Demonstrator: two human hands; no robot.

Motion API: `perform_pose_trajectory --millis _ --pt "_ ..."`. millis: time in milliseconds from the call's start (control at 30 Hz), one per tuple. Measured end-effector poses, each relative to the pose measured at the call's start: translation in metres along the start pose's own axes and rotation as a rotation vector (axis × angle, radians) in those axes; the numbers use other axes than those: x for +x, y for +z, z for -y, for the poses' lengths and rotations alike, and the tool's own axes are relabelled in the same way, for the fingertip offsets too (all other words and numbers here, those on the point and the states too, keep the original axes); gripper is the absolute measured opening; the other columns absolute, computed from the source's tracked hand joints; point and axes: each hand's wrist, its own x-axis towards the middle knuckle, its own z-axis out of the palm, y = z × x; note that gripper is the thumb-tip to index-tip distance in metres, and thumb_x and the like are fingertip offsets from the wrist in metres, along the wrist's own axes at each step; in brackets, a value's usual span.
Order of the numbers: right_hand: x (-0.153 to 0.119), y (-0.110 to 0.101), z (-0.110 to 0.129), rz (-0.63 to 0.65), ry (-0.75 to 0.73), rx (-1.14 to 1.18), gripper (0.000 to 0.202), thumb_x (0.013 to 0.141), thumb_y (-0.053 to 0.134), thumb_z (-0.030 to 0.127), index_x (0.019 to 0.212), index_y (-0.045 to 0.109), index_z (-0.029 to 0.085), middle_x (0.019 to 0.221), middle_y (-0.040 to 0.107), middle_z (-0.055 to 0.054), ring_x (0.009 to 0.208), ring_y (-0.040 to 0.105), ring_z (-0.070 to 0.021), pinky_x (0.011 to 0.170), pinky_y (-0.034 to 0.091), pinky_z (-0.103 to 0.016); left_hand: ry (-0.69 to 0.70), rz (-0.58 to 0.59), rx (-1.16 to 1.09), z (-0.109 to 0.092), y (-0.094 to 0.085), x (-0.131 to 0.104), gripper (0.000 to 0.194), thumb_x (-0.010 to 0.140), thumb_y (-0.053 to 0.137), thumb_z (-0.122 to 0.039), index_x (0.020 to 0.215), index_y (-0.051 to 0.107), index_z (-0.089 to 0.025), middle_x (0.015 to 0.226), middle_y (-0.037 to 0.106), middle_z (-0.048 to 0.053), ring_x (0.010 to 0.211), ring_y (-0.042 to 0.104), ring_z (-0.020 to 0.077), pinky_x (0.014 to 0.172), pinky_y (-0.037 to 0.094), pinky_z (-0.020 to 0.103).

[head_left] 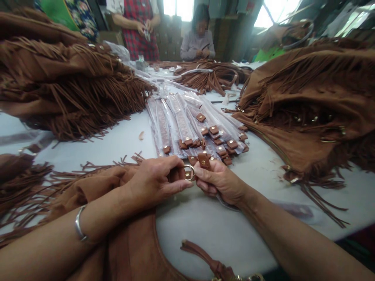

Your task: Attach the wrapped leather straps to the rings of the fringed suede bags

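A gold metal ring sits between my two hands at the middle of the view. My left hand grips the ring's brown leather tab from the left, thumb and fingers closed round it. From the right, my right hand pinches a brown leather strap end with a metal stud, its fingertips touching the ring. Below my left forearm lies a brown fringed bag, its curved edge toward the middle. A knotted leather cord lies near the bottom edge.
Plastic-wrapped straps are heaped beyond my hands on the white table. Fringed brown bags are piled at left and right. Two people are at the far side.
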Motion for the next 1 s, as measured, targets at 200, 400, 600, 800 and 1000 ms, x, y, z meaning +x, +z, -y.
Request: perform_pose_trajectory --millis 200,400,600,800,1000 --pt "0.001 0.000 0.002 0.046 0.120 0.015 0.031 0.076 0.063 0.043 0.075 0.051 0.014 0.045 0.035 0.010 0.033 0.022 -0.0012 0.030 0.017 -0.013 0.102 0.048 0.137 -0.003 0.001 0.002 0.021 0.080 0.059 -0.036 0.080 0.056 -0.016 0.066 0.054 -0.002 0.058 0.049 0.0083 0.054 0.036 0.019" --pt "0.004 -0.014 0.007 0.284 0.372 0.073 0.035 0.071 0.067 0.044 0.070 0.050 0.014 0.040 0.030 0.011 0.031 0.018 -0.0011 0.029 0.015 -0.012 0.255 0.103 0.256 -0.006 0.002 -0.002 0.021 0.082 0.056 -0.036 0.092 0.054 -0.017 0.077 0.059 0.002 0.070 0.054 0.0136 0.061 0.038 0.023" --pt "-0.012 -0.018 0.023 0.069 0.081 -0.088 0.055 0.083 0.041 0.061 0.082 0.060 0.009 0.042 0.039 0.006 0.032 0.022 -0.0030 0.032 0.017 -0.016 0.323 0.045 0.274 0.000 0.000 -0.003 0.026 0.086 0.051 -0.033 0.106 0.049 -0.015 0.078 0.057 0.002 0.069 0.052 0.0131 0.062 0.039 0.023" --pt "-0.014 -0.014 0.020 0.003 0.128 -0.222 0.037 0.084 0.050 0.047 0.074 0.055 0.012 0.050 0.042 0.005 0.037 0.031 -0.0022 0.035 0.023 -0.013 0.304 0.088 0.371 0.002 0.001 0.000 0.025 0.090 0.045 -0.034 0.107 0.044 -0.015 0.081 0.055 0.003 0.071 0.051 0.0145 0.064 0.039 0.025" --pt "-0.013 -0.014 0.017 -0.013 0.177 -0.231 0.037 0.084 0.050 0.050 0.076 0.052 0.014 0.051 0.045 0.005 0.034 0.034 -0.0027 0.032 0.024 -0.012 0.275 0.154 0.414 -0.002 0.001 0.002 0.025 0.092 0.039 -0.034 0.108 0.041 -0.015 0.086 0.056 0.005 0.073 0.051 0.0155 0.063 0.040 0.026"
